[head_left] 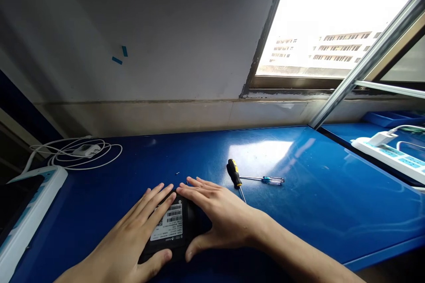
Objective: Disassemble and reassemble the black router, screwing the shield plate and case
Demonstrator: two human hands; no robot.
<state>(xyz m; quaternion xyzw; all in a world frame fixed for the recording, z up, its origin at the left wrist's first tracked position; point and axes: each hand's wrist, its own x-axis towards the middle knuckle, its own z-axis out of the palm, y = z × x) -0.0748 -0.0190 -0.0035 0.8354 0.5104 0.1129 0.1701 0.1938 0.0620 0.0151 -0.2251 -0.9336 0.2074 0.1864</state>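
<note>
A flat black box-shaped device point(191, 221) with a white printed label point(175, 223) lies on the blue table. My left hand point(139, 225) covers its left part, the fingers reaching to the far edge and the thumb near the front edge. On the other side my right hand point(219, 216) spans the device, fingertips at its far corner and thumb by its near edge. Between them the two hands hold the device. A tiny screw point(177, 173) lies just beyond the fingers. Another small piece point(187, 182) is partly hidden by my right fingertips.
A black-and-yellow screwdriver point(234, 172) and a clear blue-handled screwdriver point(272, 180) lie to the right. At the left are a coiled white cable with adapter point(86, 150) and a power strip point(53, 181). Another power strip point(395, 154) and blue tray point(393, 118) are far right, past a metal post point(352, 79).
</note>
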